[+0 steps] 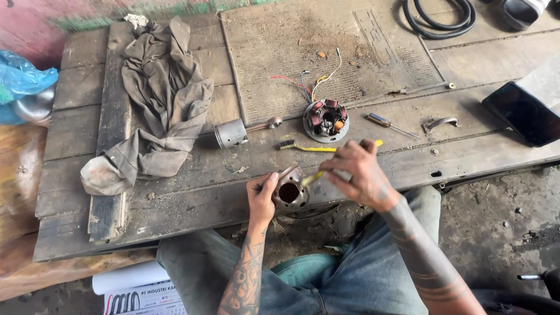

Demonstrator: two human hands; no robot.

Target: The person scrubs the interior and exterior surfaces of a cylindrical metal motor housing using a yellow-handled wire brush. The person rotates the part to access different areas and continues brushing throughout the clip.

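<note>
My left hand (262,195) grips a small round metal engine part (290,191) with a dark bore, held at the near edge of the wooden platform (175,192). A thin yellow-handled brush (314,177) sits in my right hand (359,174), its tip touching the rim of the part. Just beyond my hands a second yellow toothbrush (309,147) lies on the boards. A piston with its connecting rod (233,132) lies further left.
A stator plate with copper coils and coloured wires (326,119) rests mid-platform, a screwdriver (389,124) and a metal lever (441,122) to its right. A dirty rag (163,99) lies left, a dark phone (525,114) far right, a black hose (440,17) at the top.
</note>
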